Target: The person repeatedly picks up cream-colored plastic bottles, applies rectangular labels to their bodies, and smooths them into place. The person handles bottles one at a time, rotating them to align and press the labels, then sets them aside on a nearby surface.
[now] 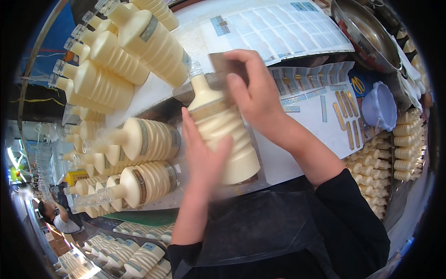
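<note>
A cream ribbed bottle (218, 116) with a clear threaded neck lies tilted in front of me, a tan band around its shoulder. My left hand (204, 151) is against its left side, the fingers along the edge and the thumb across the ribs, blurred by motion. Beside the bottle's shoulder, my right hand (253, 88) pinches a brown flat piece (223, 65); blur hides exactly what it is. On the right, a white sheet (297, 153) carries several gold-brown strips (350, 104) and small blue strips (324, 109).
More cream bottles (153, 42) stand at the upper left, and others (144, 186) lie at the left edge. A large printed label sheet (278, 32) covers the far side. A metal basin (367, 28) and a lavender bucket (378, 107) are at right. A person (65, 221) is farther left.
</note>
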`<state>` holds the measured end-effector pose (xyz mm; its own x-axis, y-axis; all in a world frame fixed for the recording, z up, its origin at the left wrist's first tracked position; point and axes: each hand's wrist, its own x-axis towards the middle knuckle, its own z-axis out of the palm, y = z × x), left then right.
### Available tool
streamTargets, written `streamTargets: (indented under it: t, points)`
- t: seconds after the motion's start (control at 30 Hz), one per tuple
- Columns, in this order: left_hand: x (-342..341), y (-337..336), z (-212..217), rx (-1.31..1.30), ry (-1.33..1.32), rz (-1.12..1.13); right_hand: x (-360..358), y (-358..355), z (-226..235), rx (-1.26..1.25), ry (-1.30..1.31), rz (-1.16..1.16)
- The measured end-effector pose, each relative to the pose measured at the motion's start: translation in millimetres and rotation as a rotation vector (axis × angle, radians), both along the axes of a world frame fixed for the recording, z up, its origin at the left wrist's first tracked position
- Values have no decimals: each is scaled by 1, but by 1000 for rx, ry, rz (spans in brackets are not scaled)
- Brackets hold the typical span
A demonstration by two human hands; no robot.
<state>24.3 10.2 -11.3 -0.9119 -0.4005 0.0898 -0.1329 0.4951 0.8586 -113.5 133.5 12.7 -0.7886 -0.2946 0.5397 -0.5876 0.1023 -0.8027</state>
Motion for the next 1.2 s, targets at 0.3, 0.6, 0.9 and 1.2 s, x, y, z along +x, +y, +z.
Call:
streamTargets:
  t: [0.3,0.6,0.9,1.2]
  points:
    - [2,-3,-12,200,28,15,-9,7,-19,123,-36,-21]
    - [-2,5,13,500,-3,15,7,-12,8,134,-68,20]
    - [0,14,21,100,-52,73,20,-38,26,353,12,6]
    - [1,15,24,-70,-101,47,38,-78,37,393,-184,30]
